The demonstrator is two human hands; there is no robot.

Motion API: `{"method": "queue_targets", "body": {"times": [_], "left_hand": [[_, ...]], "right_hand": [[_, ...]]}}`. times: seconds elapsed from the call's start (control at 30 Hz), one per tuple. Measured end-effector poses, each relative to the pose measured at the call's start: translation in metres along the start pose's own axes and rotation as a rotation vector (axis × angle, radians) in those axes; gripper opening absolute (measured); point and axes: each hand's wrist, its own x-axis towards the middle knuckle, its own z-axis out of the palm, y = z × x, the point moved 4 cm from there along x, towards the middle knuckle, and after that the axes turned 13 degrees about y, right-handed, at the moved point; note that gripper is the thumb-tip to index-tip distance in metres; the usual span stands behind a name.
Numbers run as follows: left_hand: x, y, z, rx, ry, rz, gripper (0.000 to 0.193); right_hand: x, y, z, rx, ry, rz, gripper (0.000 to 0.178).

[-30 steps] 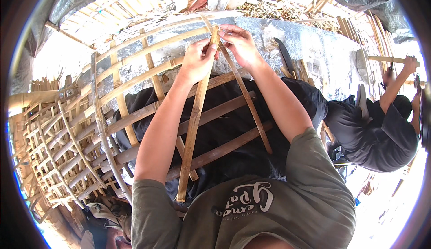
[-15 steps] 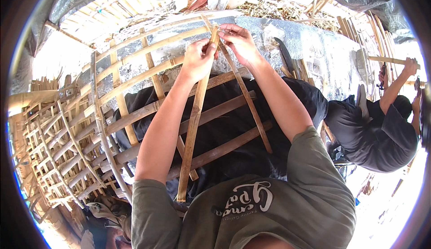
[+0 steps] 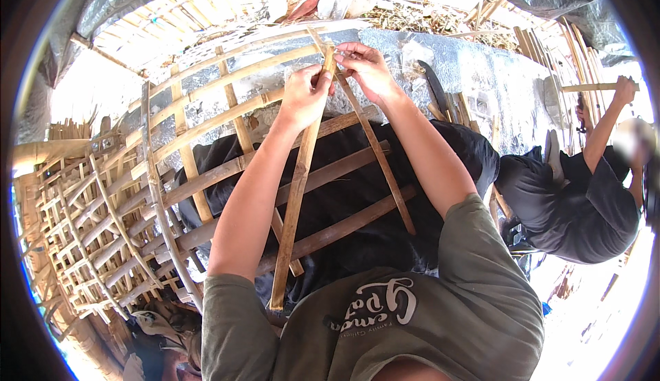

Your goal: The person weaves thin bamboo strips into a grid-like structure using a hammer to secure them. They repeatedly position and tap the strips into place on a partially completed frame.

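Note:
My left hand [image 3: 302, 100] is closed round the upper part of a flat bamboo strip [image 3: 295, 199], thumb along its face. That strip slants down toward my lap over a bamboo lattice [image 3: 191, 168] of crossed slats. Beside the strip's top end, my right hand [image 3: 372, 75] has its thumb and fingertips pinched together; whatever is between them is too small to make out. A narrower slat [image 3: 375, 144] passes just below my right fingers and runs down to the right across the lattice.
Black cloth [image 3: 350, 188] covers my lap under the lattice. A dark curved blade [image 3: 433, 84] lies beyond my right forearm. More lattice panels [image 3: 89, 236] are stacked at left. A co-worker in dark clothes [image 3: 560, 202] sits at right, holding a bamboo strip [image 3: 592, 87].
My hands stay almost in place, with only a slight shift of the right fingers at the strip's top. The co-worker's head and raised arm have moved.

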Motion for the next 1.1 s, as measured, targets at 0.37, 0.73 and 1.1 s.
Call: {"method": "queue_targets", "body": {"times": [0.37,0.73,1.1], "left_hand": [[0.003,0.002,-0.007,-0.638,0.058,-0.425,0.028],[-0.01,-0.003,0.012,-0.528,0.02,-0.486,0.021],[-0.024,0.027,0.018,-0.664,-0.162,-0.654,0.01]], "right_hand": [[0.023,-0.042,-0.095,-1.929,-0.133,0.097,0.036],[0.006,0.032,-0.131,-1.832,0.119,0.129,0.036],[0.028,0.037,-0.16,-1.705,0.263,0.157,0.044]]}}
